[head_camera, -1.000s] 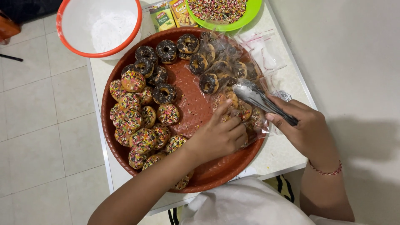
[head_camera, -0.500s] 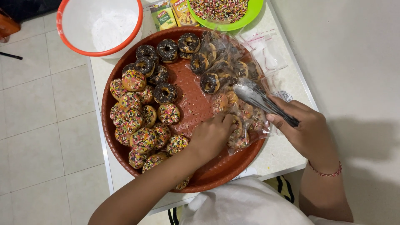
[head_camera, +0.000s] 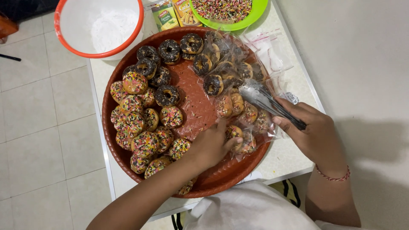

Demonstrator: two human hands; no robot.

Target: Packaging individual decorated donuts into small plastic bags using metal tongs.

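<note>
Support: a small white table (head_camera: 294,155) standing on a pale tiled floor (head_camera: 38,140).
Centre: a round brown tray (head_camera: 221,176) covering most of the tabletop, its near rim overhanging the front edge.
Far left corner: a white bowl with an orange rim (head_camera: 100,25), jutting past the table edge.
Far edge, middle: two small packets (head_camera: 177,12), side by side.
Far right: a green plate (head_camera: 255,12), just beside the tray.
Right side: clear plastic bags (head_camera: 270,53), lying flat.
</note>
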